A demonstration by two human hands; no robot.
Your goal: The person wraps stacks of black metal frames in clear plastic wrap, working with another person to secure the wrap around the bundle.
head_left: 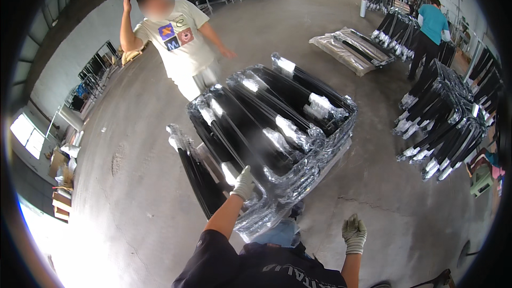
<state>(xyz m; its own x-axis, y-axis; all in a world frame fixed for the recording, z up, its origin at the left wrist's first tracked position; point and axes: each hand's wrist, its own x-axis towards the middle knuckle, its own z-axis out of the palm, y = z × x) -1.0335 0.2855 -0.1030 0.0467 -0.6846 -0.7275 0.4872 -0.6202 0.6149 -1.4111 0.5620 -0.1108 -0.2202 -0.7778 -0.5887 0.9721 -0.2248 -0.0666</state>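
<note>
In front of me stands a stack of black panels or frames, wrapped in clear plastic film with white-padded ends. My left hand, in a pale knitted glove, lies against the near left part of this stack, fingers stretched forward over the black surface. Out to the right, my right hand wears a similar glove and hangs over the floor, apart from the stack. Its fingers point up and bend a little, and nothing shows in them. Crumpled film hangs at the stack's near edge, and a narrow wrapped bundle leans along its left side.
A person in a light T-shirt stands beyond the stack, one arm raised. A flat wrapped package lies on the floor farther back. Rows of wrapped black frames line the right side, where a person in a teal top stands.
</note>
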